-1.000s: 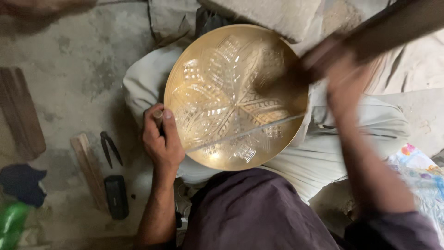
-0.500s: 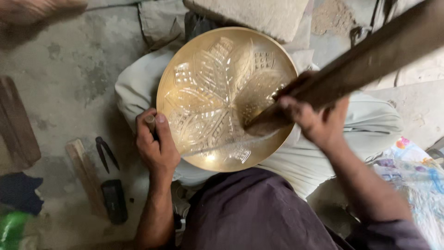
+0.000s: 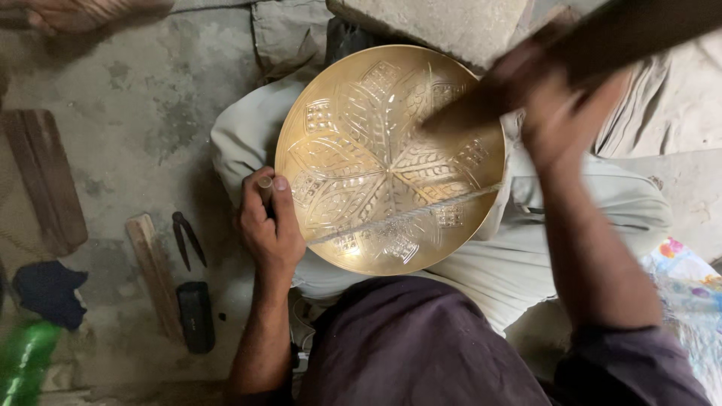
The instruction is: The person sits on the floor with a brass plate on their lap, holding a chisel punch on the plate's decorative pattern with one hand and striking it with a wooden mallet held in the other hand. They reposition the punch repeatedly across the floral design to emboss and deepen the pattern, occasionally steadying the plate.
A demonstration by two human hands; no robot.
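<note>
Engraved brass plate (image 3: 389, 159) propped on the lap. Left hand (image 3: 269, 222) curled tight on a small punch (image 3: 265, 183) at the rim; right hand (image 3: 560, 113) clenched round a blurred wooden mallet (image 3: 602, 45). Risky — a mistimed swing could catch the thumb or skid the punch, scarring the pattern.

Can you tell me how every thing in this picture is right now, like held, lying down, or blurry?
Brass plate: engraved with a leaf pattern, resting on the person's lap.
Left hand: closed on a small chisel at the plate's rim.
Right hand: blurred, gripping a wooden mallet above the plate.
Pliers: lying on the floor, handles apart.
Wooden sticks: lying flat on the floor.
Green bottle: lying at the corner, blurred.
</note>
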